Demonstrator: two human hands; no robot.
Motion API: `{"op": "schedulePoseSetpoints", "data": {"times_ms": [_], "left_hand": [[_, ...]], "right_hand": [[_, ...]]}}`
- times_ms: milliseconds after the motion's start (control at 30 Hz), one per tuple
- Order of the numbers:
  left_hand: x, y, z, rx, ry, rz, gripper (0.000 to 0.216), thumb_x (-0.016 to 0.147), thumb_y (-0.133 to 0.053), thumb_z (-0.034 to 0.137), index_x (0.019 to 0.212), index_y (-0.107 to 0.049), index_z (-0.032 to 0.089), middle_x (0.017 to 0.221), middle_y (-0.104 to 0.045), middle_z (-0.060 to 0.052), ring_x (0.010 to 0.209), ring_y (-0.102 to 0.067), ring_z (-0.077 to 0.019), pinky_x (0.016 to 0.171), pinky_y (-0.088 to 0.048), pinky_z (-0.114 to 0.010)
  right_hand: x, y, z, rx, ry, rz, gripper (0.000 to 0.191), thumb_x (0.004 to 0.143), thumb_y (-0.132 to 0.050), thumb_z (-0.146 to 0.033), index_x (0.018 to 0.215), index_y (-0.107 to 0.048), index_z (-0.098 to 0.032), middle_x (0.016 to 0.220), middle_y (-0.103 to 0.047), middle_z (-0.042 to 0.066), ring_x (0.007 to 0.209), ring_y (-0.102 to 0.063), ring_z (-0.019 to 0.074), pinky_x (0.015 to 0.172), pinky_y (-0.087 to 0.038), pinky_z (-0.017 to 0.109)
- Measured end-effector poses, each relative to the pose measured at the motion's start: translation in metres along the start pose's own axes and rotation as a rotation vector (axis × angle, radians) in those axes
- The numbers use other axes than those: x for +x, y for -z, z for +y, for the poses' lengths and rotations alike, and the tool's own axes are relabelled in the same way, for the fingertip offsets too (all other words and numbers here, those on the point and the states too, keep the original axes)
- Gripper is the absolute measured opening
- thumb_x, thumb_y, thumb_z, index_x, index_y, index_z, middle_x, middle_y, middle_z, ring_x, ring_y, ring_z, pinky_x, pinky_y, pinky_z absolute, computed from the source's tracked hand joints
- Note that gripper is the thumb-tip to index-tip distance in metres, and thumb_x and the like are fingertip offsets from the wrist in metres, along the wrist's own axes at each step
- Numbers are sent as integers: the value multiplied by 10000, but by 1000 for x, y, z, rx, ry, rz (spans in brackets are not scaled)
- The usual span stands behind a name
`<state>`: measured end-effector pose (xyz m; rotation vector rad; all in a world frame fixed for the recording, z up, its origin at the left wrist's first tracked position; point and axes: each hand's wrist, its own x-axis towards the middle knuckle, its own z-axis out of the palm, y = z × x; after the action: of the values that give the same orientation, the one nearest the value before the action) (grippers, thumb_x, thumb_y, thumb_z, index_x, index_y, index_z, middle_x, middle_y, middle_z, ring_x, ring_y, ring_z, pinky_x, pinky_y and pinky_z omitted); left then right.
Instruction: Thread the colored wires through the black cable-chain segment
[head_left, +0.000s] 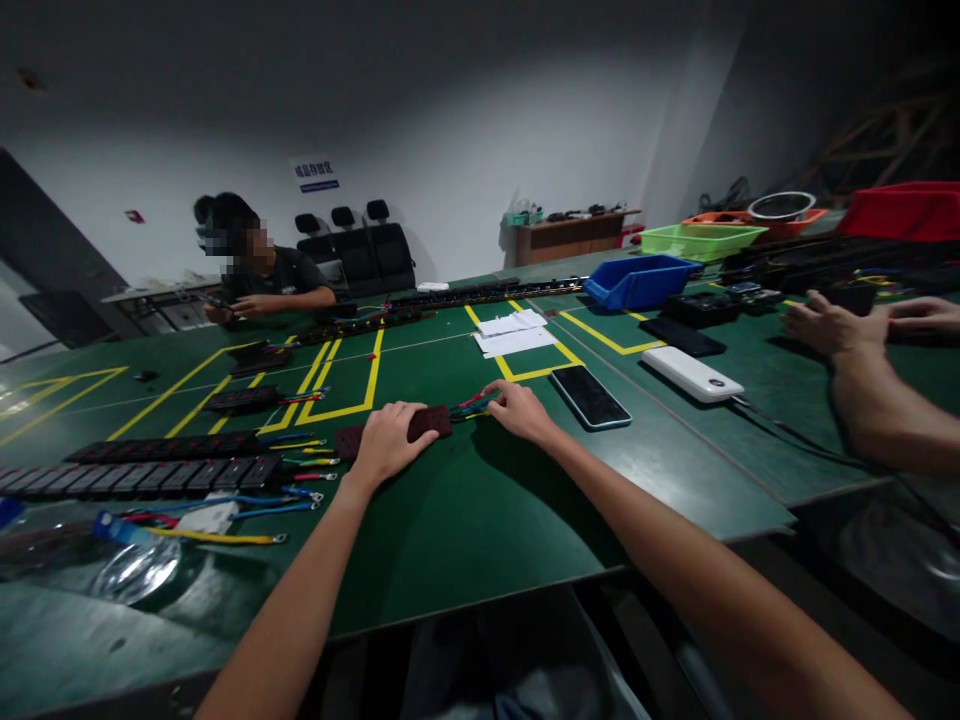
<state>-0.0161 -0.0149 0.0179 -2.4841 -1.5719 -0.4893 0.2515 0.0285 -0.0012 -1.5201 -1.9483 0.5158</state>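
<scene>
My left hand (391, 440) lies over a dark reddish-brown block (433, 423) on the green table, its fingers and thumb wrapped round the block. Several coloured wires (469, 406), red, blue and green among them, run out of the block's right end. At their free ends my right hand (519, 410) pinches the wires between thumb and fingers; the very tips are hidden. To the left of my left hand lie rows of black modules (142, 478), with blue, yellow and green leads (300, 462) that end in ring terminals.
A smartphone (591, 397), a white power bank (691, 374) with a cable, and white papers (514, 334) lie beyond my right hand. A blue bin (637, 282) stands farther back. Another person's hands (840, 325) are at the right; a person (270, 275) sits across the table (450, 540).
</scene>
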Motion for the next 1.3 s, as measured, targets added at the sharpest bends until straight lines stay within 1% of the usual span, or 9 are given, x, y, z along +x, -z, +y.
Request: {"op": "schedulePoseSetpoints", "data": {"times_ms": [100, 167, 367, 467, 567, 667, 833, 1033, 1300], "left_hand": [[1, 0, 1, 2, 10, -3, 500, 955, -542, 568, 1283, -609, 197, 1150, -694, -101, 1034, -615, -298, 880, -450, -431], [0, 0, 1, 0, 16, -3, 497, 955, -544, 565, 1282, -611, 197, 1153, -694, -103, 1038, -613, -300, 882, -447, -436], [-5, 6, 14, -41, -5, 93, 504, 928, -597, 513, 1337, -589, 218, 1249, -642, -109, 1171, -552, -315, 999, -411, -480], [-6, 6, 26, -67, -50, 97, 484, 899, -636, 507, 1301, -610, 239, 1271, -617, -100, 1202, -532, -314, 1024, -408, -485], [-5, 2, 33, -50, -57, 96, 592, 844, -700, 511, 1357, -577, 243, 1358, -562, -117, 1275, -491, -334, 1070, -385, -504], [-3, -2, 34, -40, -12, 85, 693, 815, -718, 537, 1417, -531, 248, 1414, -523, -129, 1314, -464, -350, 1085, -380, -514], [-2, -1, 30, -33, 12, 98, 636, 835, -689, 490, 1403, -536, 247, 1363, -565, -119, 1276, -502, -332, 1086, -378, -495], [-2, 4, 14, -27, 64, 62, 548, 931, -563, 561, 1349, -582, 208, 1257, -646, -122, 1148, -575, -322, 973, -426, -476], [-1, 4, 12, -17, 4, -14, 478, 984, -478, 590, 1257, -651, 238, 1147, -688, -90, 1036, -604, -283, 858, -428, -410]], "right_hand": [[1, 2, -1, 89, 65, 9, 328, 848, -532, -215, 1107, -732, -184, 760, -704, 11, 688, -609, 161, 637, -398, 244], [-1, 7, -2, 49, 65, -2, 327, 857, -525, -234, 1098, -743, -199, 751, -702, 9, 685, -607, 164, 626, -389, 245], [-6, 21, -1, -256, -45, -15, 315, 885, -552, -307, 1138, -730, -250, 992, -752, 67, 892, -672, 231, 697, -422, 272], [-6, 22, -2, -298, -70, -26, 317, 902, -535, -313, 1157, -716, -259, 1039, -753, 73, 936, -684, 247, 717, -438, 283], [-7, 22, -2, -325, -73, -38, 330, 914, -527, -320, 1184, -704, -259, 1054, -751, 84, 952, -687, 256, 738, -452, 294], [-7, 22, -3, -340, -63, -36, 334, 917, -522, -321, 1192, -700, -255, 1054, -750, 90, 955, -690, 265, 742, -460, 302], [-5, 21, 0, -348, -42, -51, 322, 909, -540, -307, 1184, -701, -256, 1046, -749, 87, 953, -692, 260, 736, -456, 293], [-5, 17, 4, -261, 43, -85, 337, 958, -551, -416, 1252, -645, -281, 989, -753, 54, 898, -688, 235, 657, -399, 266], [-8, 20, 0, -183, 80, -80, 282, 952, -595, -506, 975, -682, -238, 912, -742, 30, 785, -651, 176, 595, -323, 245]]}}
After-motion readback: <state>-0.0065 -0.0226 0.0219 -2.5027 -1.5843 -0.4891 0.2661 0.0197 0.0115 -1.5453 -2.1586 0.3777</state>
